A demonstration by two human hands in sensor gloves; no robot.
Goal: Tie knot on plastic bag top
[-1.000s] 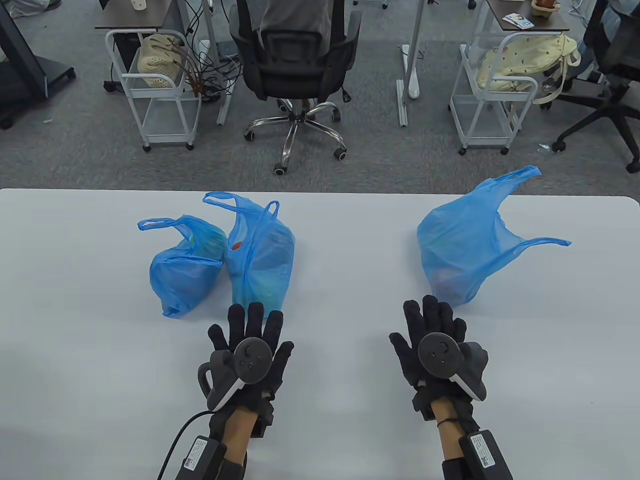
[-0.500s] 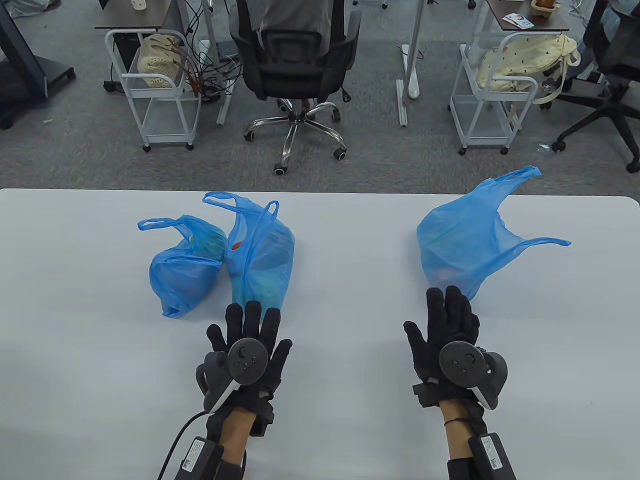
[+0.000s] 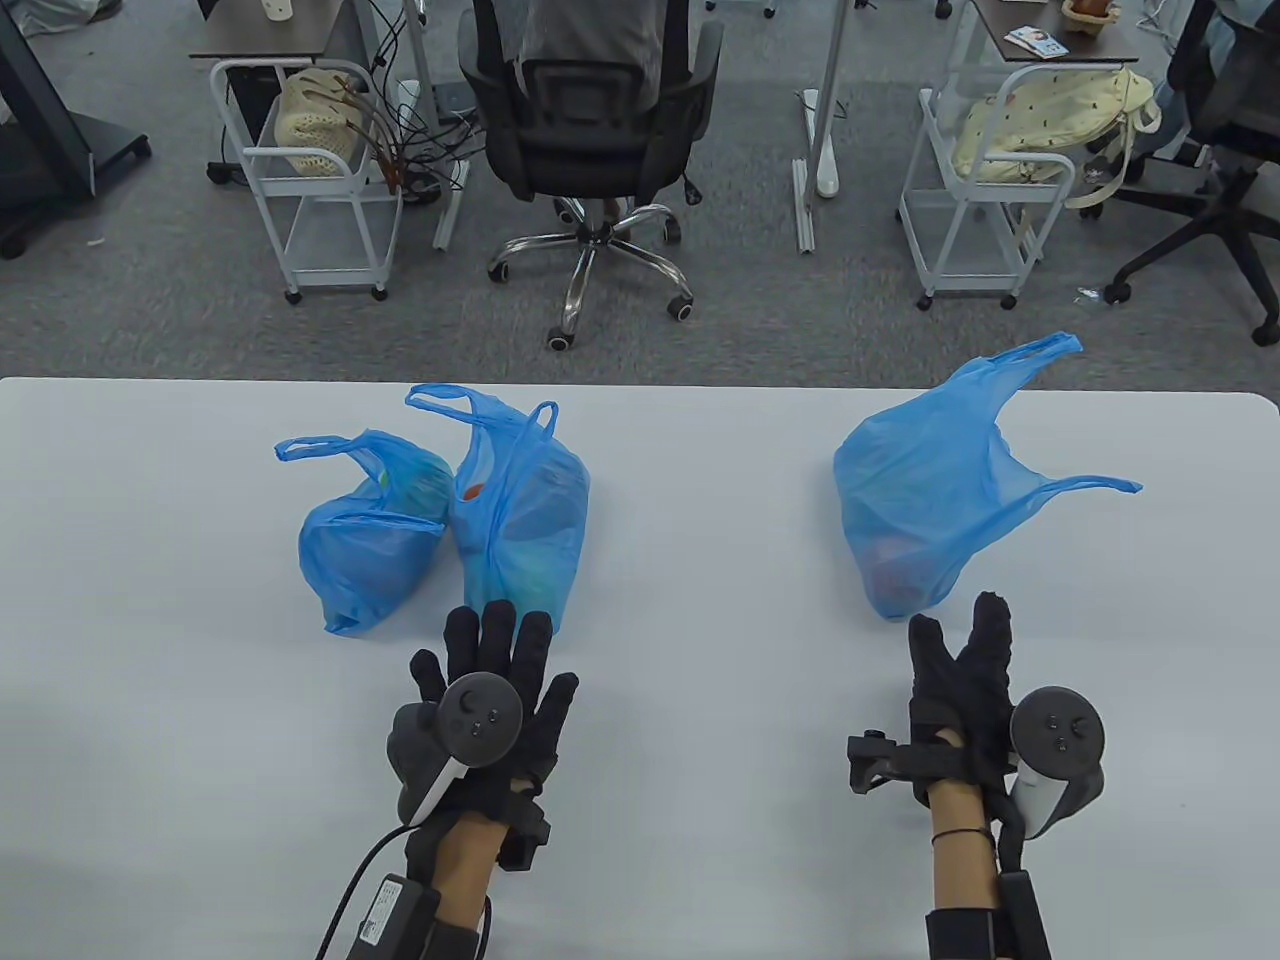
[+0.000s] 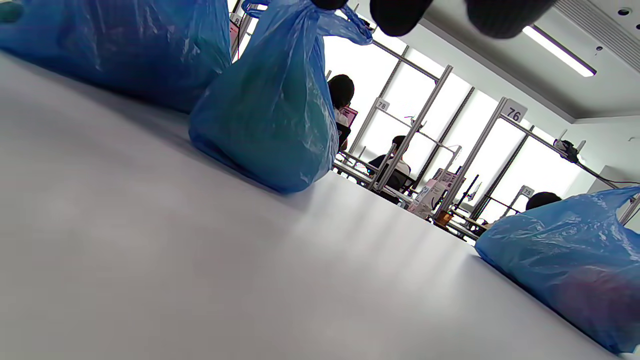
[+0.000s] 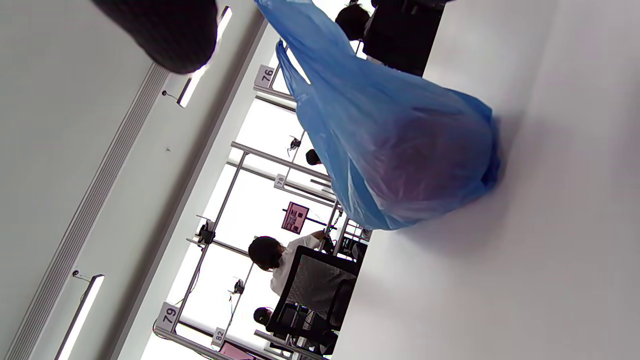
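Plastic bag (image 3: 935, 490) sits far right on the white table (image 3: 680, 700), both handles loose and splayed, something reddish showing through. Right hand (image 3: 965, 680) is turned on edge just near of it, fingers apart, not touching. Left hand (image 3: 490, 680) lies flat, fingers spread, fingertips just beside the middle bag (image 3: 520, 520), which leans against the leftmost bag (image 3: 370, 540).

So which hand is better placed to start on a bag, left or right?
Probably the left. The left hand has its fingertips beside the middle bag, whose handles are untied. The right hand is near the right bag, turned on edge.
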